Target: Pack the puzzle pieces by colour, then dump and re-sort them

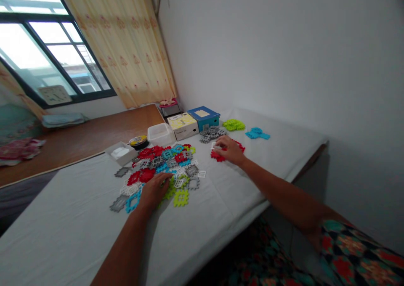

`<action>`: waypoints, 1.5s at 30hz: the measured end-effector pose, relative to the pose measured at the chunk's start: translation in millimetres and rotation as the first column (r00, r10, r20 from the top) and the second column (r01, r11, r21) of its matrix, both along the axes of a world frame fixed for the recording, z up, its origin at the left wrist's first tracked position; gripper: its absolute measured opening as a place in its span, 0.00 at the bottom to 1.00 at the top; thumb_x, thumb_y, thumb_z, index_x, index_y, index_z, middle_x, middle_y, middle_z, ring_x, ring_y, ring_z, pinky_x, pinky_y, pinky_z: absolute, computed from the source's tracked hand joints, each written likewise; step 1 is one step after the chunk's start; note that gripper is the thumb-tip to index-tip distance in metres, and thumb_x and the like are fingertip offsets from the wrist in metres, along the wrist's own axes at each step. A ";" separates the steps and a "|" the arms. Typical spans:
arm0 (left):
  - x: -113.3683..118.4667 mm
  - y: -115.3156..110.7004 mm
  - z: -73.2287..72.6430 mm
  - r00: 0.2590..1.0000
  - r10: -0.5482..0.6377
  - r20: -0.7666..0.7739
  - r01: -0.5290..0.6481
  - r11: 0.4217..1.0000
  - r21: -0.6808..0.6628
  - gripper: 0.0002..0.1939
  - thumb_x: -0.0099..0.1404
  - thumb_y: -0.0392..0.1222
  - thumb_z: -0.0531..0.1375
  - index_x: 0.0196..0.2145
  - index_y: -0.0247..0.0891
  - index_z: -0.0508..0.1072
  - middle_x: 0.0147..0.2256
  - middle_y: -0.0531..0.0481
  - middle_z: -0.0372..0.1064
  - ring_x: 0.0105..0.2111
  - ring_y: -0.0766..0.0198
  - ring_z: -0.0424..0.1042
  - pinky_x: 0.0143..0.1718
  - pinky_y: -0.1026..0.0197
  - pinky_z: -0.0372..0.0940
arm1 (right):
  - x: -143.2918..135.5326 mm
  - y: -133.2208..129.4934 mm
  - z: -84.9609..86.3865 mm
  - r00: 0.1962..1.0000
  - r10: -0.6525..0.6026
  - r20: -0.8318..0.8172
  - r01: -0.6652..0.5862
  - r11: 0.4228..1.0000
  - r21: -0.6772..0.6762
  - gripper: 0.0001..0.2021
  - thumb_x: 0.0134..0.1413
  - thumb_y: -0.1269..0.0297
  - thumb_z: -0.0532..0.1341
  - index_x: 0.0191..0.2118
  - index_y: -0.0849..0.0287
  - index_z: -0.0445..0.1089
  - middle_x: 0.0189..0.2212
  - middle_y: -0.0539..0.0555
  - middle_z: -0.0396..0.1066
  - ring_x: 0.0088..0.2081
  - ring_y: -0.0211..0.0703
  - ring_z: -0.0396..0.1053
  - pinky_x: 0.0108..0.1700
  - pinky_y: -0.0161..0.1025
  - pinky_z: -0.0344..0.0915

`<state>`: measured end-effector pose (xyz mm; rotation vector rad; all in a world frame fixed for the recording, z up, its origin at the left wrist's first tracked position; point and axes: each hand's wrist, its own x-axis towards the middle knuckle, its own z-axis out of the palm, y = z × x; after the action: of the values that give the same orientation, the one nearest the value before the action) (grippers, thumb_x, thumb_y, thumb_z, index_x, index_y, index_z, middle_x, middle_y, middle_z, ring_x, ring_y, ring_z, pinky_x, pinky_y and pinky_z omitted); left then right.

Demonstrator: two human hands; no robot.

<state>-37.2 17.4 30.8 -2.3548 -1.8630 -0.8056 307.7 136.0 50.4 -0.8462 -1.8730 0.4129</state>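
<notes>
Toothed plastic building tiles in red, blue, grey, white and lime green lie in a loose heap (158,162) on the white-covered table. My left hand (155,189) rests low over the near side of this heap, fingers reaching right across it and not closed on any tile. Lime tiles (181,198) and a blue tile (134,201) lie beside it. Farther right, my right hand (229,149) bends over a small group of red building tiles (240,146), its fingers closed on a red one. A white lattice piece (213,145) shows at those fingertips; whether it is held is unclear.
Behind lie grey tiles (212,133), lime tiles (234,125) and blue tiles (257,133). A blue box (205,117), a yellow box (183,126), a clear tub (160,133), a round black tin (139,142) and a white tray (121,153) line the far edge. A wall rises behind.
</notes>
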 end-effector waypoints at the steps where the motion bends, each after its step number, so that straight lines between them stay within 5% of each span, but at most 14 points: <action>1: 0.1 0.4 -0.5 1.000 -0.003 -0.006 0.003 1.000 0.001 0.17 0.65 0.49 0.51 0.42 0.46 0.78 0.42 0.48 0.77 0.39 0.57 0.76 0.39 0.59 0.70 | 25.9 4.6 0.3 0.994 -0.105 -0.001 0.105 0.994 -0.008 0.07 0.52 0.60 0.63 0.34 0.57 0.72 0.41 0.56 0.70 0.43 0.44 0.68 0.45 0.41 0.66; 5: 0.7 2.6 -3.1 0.999 -0.026 -0.037 0.026 1.000 0.007 0.17 0.65 0.48 0.51 0.42 0.46 0.78 0.42 0.49 0.77 0.39 0.58 0.76 0.40 0.60 0.70 | 127.1 17.1 -21.4 0.872 -0.440 0.214 0.481 0.851 -0.211 0.09 0.46 0.60 0.66 0.33 0.59 0.72 0.34 0.54 0.72 0.33 0.43 0.69 0.39 0.40 0.66; 8: -0.2 4.2 -5.2 0.998 -0.018 -0.058 0.018 1.000 -0.006 0.17 0.65 0.48 0.51 0.42 0.45 0.77 0.43 0.49 0.77 0.40 0.59 0.76 0.40 0.61 0.70 | 169.8 17.8 -48.6 0.830 -0.425 0.362 0.525 0.815 -0.247 0.10 0.45 0.60 0.66 0.34 0.58 0.74 0.33 0.53 0.73 0.34 0.43 0.70 0.39 0.39 0.66; 11: -2.5 4.6 -6.1 0.998 -0.011 -0.064 0.009 1.000 -0.028 0.18 0.66 0.48 0.50 0.43 0.44 0.77 0.44 0.49 0.77 0.42 0.59 0.76 0.43 0.60 0.69 | 182.1 14.8 -67.2 0.812 -0.460 0.359 0.542 0.823 -0.172 0.13 0.46 0.61 0.66 0.40 0.59 0.74 0.38 0.56 0.73 0.37 0.44 0.70 0.41 0.40 0.66; 21: -10.1 2.3 -4.5 0.991 0.075 -0.112 -0.079 0.996 -0.030 0.18 0.67 0.48 0.49 0.43 0.45 0.77 0.45 0.50 0.76 0.41 0.59 0.76 0.41 0.60 0.69 | 180.5 12.7 -74.1 0.766 -0.485 0.422 0.540 0.841 -0.014 0.11 0.54 0.65 0.59 0.41 0.58 0.76 0.41 0.58 0.76 0.43 0.48 0.71 0.49 0.45 0.64; 33: -4.3 -1.4 -0.1 0.996 0.034 -0.085 -0.037 0.999 -0.038 0.16 0.66 0.45 0.51 0.43 0.45 0.77 0.44 0.49 0.76 0.42 0.59 0.76 0.40 0.61 0.69 | 180.5 11.5 -75.3 0.746 -0.489 0.452 0.527 0.848 0.049 0.14 0.56 0.59 0.56 0.39 0.60 0.76 0.40 0.60 0.76 0.42 0.51 0.72 0.49 0.48 0.65; 39: -5.4 -0.9 -7.8 0.998 0.023 -0.060 -0.025 0.999 -0.021 0.14 0.66 0.42 0.53 0.43 0.45 0.77 0.43 0.49 0.76 0.41 0.60 0.74 0.40 0.62 0.68 | 175.4 6.9 -67.4 0.725 -0.589 0.359 0.596 0.796 0.104 0.17 0.57 0.57 0.55 0.44 0.62 0.74 0.42 0.62 0.75 0.42 0.53 0.71 0.49 0.52 0.65; 42: -3.1 0.6 -9.4 0.998 0.041 0.043 -0.041 0.999 -0.002 0.14 0.65 0.43 0.53 0.42 0.43 0.78 0.41 0.48 0.77 0.39 0.60 0.75 0.40 0.60 0.68 | 140.1 -6.6 -47.3 0.817 -0.499 0.289 0.478 0.866 0.146 0.16 0.59 0.58 0.54 0.46 0.60 0.72 0.44 0.61 0.74 0.45 0.53 0.70 0.50 0.52 0.66; 45: -0.7 6.0 -6.2 0.952 0.083 0.294 -0.086 0.996 -0.002 0.15 0.63 0.44 0.54 0.41 0.39 0.78 0.39 0.46 0.77 0.37 0.60 0.75 0.39 0.60 0.69 | 80.3 -24.2 -21.5 0.920 -0.144 0.365 0.113 0.988 0.107 0.14 0.60 0.58 0.56 0.47 0.57 0.72 0.46 0.59 0.73 0.49 0.51 0.68 0.52 0.50 0.65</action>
<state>-37.8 23.4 24.7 -2.2316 -2.0402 -1.2098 387.9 111.9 28.9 -1.0391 -2.1482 0.0921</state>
